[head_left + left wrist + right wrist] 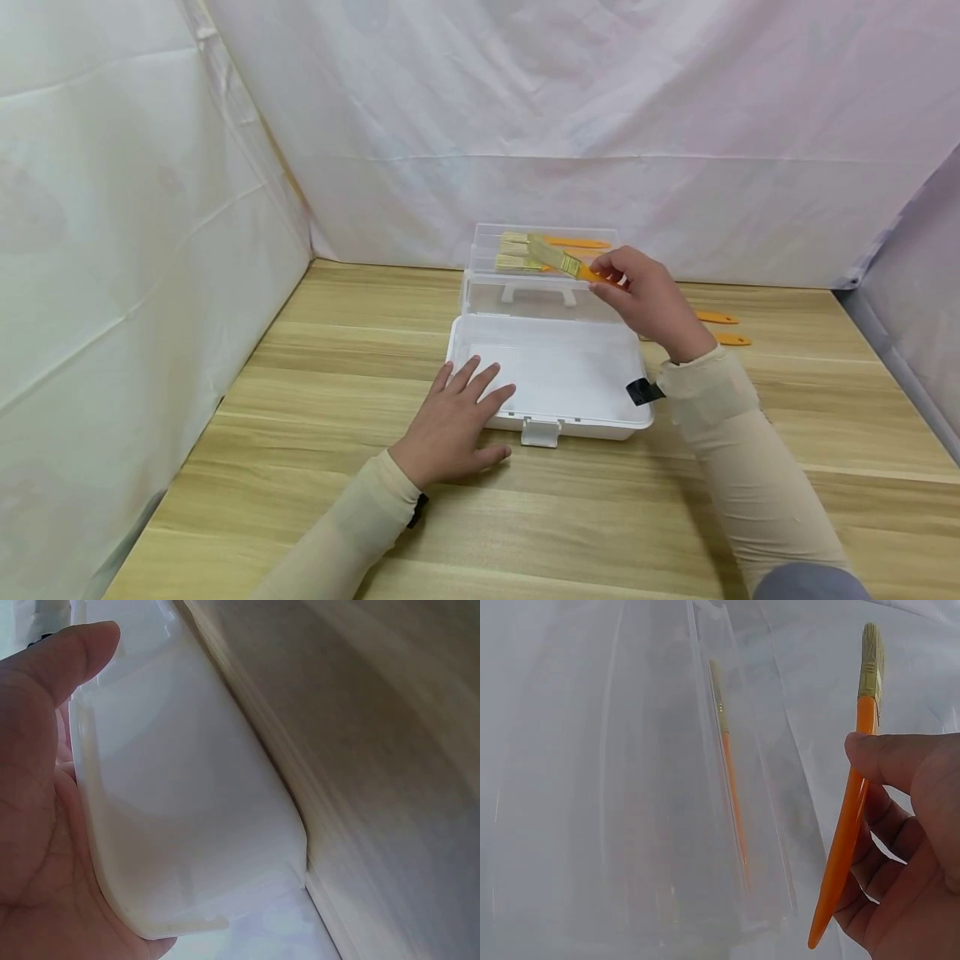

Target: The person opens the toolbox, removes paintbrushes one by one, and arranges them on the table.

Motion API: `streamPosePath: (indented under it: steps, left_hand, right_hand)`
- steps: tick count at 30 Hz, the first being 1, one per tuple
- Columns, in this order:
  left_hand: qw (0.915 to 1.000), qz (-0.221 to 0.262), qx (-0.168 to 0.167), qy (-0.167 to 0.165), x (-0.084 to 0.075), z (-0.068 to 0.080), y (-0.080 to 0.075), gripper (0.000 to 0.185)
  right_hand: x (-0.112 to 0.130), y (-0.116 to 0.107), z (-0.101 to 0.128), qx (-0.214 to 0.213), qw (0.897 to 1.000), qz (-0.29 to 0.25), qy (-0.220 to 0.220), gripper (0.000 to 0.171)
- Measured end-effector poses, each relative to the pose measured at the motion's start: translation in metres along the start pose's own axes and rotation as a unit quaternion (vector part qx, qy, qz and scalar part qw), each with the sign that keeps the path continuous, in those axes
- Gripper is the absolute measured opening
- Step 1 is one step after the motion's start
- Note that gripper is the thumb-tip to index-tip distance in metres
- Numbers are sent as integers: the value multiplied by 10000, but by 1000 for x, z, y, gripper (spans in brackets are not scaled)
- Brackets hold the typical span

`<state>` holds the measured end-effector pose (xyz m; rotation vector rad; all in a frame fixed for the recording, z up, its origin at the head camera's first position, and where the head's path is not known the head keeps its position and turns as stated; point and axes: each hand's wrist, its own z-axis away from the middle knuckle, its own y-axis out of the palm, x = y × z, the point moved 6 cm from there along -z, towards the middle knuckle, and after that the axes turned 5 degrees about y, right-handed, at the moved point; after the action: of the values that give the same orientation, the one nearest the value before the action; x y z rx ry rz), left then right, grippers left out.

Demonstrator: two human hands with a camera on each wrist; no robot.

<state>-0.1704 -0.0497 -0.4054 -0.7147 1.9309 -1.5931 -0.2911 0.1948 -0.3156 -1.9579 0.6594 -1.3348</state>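
Observation:
My right hand [637, 296] pinches a flat paintbrush [564, 261] by its orange handle, holding it in the air above the back of a plastic box. In the right wrist view the paintbrush [847, 825] lies between thumb and fingers, bristles up. The box's white base [558, 375] has its clear lid [545, 228] folded open behind it. Several paintbrushes [517, 263] lie in the lid, partly hidden by the held one. Over the front left corner of the base, my left hand [450, 425] rests with fingers spread. Its thumb [82, 656] shows by the outer wall.
Two more orange handles [717, 317] lie on the wooden table [345, 367], right of the box behind my right wrist. A white latch [541, 432] hangs at the box's front. White cloth [540, 100] stands at the back and sides.

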Motion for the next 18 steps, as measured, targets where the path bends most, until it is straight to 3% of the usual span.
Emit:
streamPosePath:
  steps: [18]
  left_hand:
    - [10000, 45, -20, -2, 1, 0, -1, 75]
  right_hand:
    - [-22, -15, 18, 525, 9976, -257, 360, 20]
